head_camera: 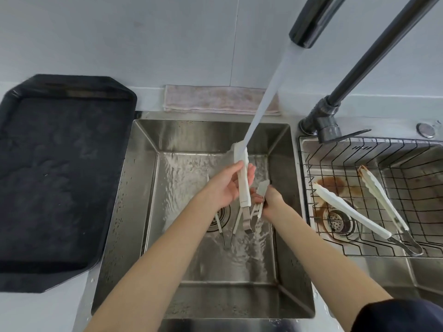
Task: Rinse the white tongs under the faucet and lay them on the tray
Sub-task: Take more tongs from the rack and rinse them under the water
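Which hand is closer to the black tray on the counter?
Left. The left hand grips the white tongs over the steel sink, on the side toward the black tray; the right hand holds them farther away.

Pale grey wall (pixel 119 32), light countertop (pixel 60 310), folded pinkish cloth (pixel 215 99) behind a steel double sink (pixel 124 212), even daylight

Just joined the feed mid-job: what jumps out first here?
A stream from the faucet hits the white tongs held by both hands, left hand and right hand, over the middle sink. The black tray waits left; more tongs lie in the right-hand wire basket.
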Tool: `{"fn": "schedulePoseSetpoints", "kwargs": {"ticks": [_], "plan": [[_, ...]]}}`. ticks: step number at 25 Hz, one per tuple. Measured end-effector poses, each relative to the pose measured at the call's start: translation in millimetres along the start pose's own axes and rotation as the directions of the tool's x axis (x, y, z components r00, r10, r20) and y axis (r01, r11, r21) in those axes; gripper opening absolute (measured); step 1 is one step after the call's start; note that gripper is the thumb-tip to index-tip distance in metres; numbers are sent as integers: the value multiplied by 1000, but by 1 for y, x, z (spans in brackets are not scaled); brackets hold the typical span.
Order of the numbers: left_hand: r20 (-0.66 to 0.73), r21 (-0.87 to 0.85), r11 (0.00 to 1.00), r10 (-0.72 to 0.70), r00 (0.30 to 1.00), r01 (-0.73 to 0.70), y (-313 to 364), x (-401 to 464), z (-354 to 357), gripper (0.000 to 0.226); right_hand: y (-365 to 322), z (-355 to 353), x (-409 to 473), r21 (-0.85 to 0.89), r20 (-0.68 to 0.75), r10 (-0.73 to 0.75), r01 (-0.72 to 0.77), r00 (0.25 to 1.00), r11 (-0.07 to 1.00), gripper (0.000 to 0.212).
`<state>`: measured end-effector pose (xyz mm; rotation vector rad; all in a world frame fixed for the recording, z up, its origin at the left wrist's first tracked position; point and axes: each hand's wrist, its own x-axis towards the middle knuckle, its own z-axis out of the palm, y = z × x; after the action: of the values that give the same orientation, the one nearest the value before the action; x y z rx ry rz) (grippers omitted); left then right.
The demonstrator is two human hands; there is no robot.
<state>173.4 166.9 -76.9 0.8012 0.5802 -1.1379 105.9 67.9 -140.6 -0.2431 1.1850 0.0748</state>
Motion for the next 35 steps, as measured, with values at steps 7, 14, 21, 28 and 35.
{"fn": "schedulePoseSetpoints", "kwargs": {"ticks": [7,14,21,28,35], "plan": [[-169,284,959,38,985,12,2,10,12,36,-1,1,-23,-113,-40,-103,98,994,989,52],[50,267,958,99,994,-109,10,15,19,25,-5,-6,-31,-259,-57,-143,123,988,958,54],[-138,242,963,152,979,-116,8,11,14,44,-1,10,-40,-367,37,-317,308,948,878,42],[-64,-62,963,257,964,-261,32,0,-13,29,12,34,-59,-438,179,-468,496,866,750,26],[-229,-29,967,240,943,-253,37,-2,-56,28,22,62,-69,-580,429,-563,693,707,429,32]]}}
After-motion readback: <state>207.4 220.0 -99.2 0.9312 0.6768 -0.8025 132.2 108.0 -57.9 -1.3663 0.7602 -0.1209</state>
